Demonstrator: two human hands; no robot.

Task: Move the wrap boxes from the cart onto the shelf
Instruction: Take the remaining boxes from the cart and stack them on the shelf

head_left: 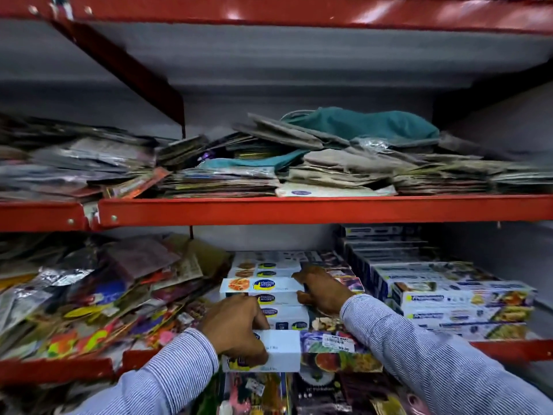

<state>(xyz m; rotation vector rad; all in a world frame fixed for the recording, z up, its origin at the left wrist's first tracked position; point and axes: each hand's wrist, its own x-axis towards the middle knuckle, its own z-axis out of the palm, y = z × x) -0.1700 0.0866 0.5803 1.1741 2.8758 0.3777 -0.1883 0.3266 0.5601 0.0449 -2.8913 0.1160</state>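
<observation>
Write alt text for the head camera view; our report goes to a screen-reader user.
A person's left hand and right hand rest on a row of white wrap boxes on a red-edged lower shelf. Stacked boxes sit to the right, loose colourful packets to the left, and flat packets fill the upper shelf.

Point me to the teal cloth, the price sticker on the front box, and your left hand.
teal cloth (363,124): head view, middle of its top.
price sticker (339,343): head view, centre of the white label.
left hand (236,327): head view, back of hand.
</observation>
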